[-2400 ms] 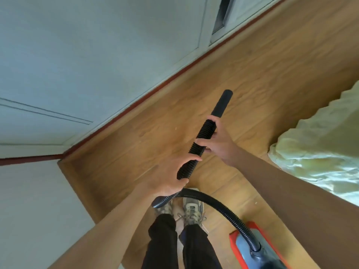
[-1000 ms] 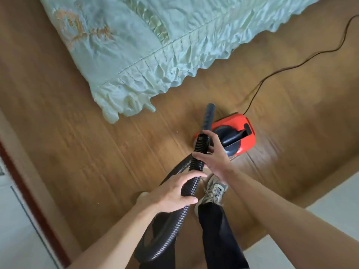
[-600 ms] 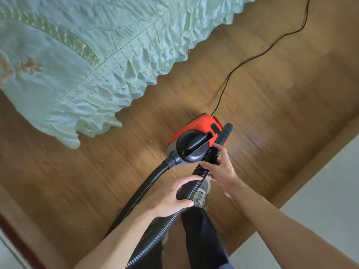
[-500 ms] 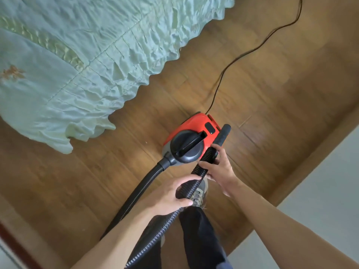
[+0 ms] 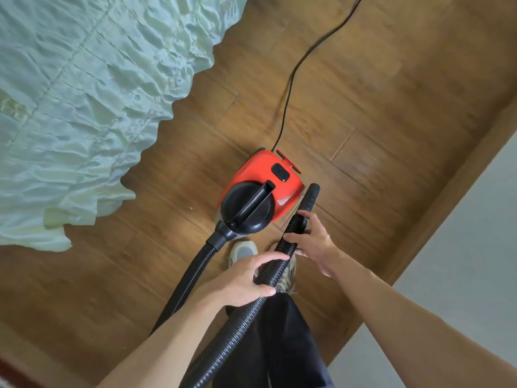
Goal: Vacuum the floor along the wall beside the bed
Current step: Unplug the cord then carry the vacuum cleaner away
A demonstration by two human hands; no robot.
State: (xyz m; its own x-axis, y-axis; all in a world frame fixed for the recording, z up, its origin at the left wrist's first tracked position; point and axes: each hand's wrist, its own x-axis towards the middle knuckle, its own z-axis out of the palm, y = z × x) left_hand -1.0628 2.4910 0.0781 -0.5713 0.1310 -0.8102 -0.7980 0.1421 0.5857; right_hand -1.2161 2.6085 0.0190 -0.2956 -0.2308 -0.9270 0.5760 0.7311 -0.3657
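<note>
A red, black-handled canister vacuum (image 5: pixel 282 189) sits upright on the wooden floor (image 5: pixel 377 107) between the ruffled pale-green bed (image 5: pixel 84 107) and the grey wall (image 5: pixel 461 247), its ribbed black hose (image 5: pixel 240 320) looping up into the left hand (image 5: pixel 243 281) and right hand (image 5: pixel 313 242), nozzle (image 5: pixel 311 196) beside it.

The floor (image 5: pixel 391 107) is made of brown wooden boards, and a wooden strip (image 5: pixel 461 169) runs along its right edge where it meets the pale wall (image 5: pixel 475 247). A red and black vacuum cleaner (image 5: pixel 279 177) sits on the boards in the middle, with a thin black cord (image 5: pixel 291 79) trailing away from its far end and a black hose (image 5: pixel 193 273) coming out of its near end. Two pale shoes (image 5: pixel 243 252) stand on the floor right next to it, and a wrinkly light green bed cover (image 5: pixel 84 107) hangs over the floor on the left.
</note>
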